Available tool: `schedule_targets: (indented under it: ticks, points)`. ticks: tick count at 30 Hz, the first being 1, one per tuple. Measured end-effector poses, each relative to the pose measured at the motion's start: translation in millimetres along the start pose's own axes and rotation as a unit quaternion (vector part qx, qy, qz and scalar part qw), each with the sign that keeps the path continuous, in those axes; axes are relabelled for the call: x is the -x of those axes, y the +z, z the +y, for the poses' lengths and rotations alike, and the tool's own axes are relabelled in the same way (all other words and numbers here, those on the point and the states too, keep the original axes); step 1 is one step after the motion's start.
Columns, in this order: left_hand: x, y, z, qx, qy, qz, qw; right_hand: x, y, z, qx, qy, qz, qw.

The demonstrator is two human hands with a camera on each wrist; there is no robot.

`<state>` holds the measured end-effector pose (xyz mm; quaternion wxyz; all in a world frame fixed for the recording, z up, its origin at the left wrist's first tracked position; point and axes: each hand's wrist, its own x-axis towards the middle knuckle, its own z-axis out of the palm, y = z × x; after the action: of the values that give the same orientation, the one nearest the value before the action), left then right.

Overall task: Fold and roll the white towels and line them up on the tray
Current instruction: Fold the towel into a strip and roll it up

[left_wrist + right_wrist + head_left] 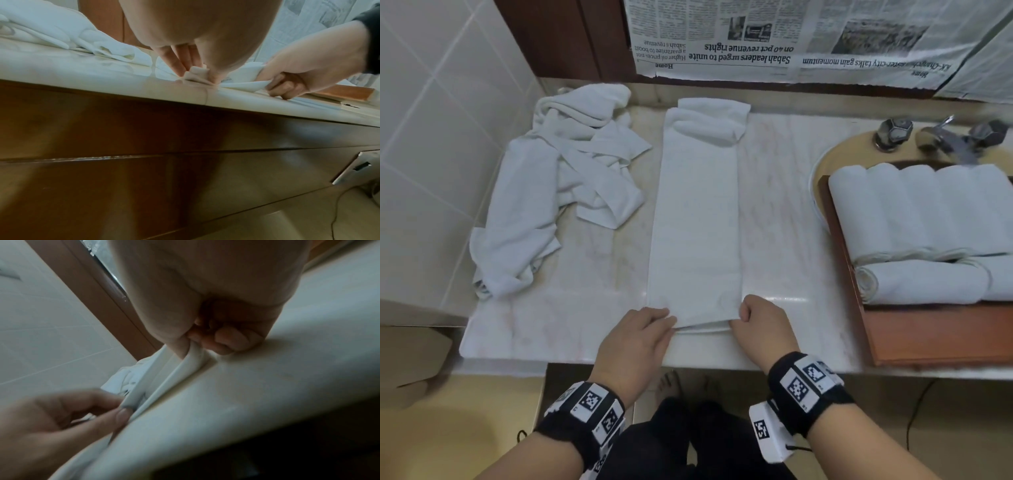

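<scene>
A white towel [697,219] folded into a long strip lies on the marble counter [784,212], running away from me. My left hand [643,329] pinches its near left corner [195,73] between thumb and fingers. My right hand [753,318] grips the near right corner [194,356], fingers curled. The near edge is lifted slightly off the counter. Several rolled white towels [914,212] lie side by side on the wooden tray [935,335] at the right, with another roll [928,281] across their front.
A heap of unfolded white towels [558,185] lies at the left of the counter by the tiled wall [431,137]. A tap [941,133] and basin rim sit behind the tray. Newspaper [791,37] covers the wall at the back.
</scene>
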<state>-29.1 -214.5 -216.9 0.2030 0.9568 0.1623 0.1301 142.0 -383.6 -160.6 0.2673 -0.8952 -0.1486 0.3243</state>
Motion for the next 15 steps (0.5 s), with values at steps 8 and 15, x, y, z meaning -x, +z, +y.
schedule_targets:
  ticks: [8, 15]
  points:
    - [19, -10, -7, 0.009, 0.054, -0.031, 0.998, 27, 15, 36, 0.256, -0.279, 0.023, 0.925]
    - [16, -3, -18, -0.01, 0.143, -0.089, 0.986, 17, 37, 58, 0.322, -0.351, 0.001, 0.88]
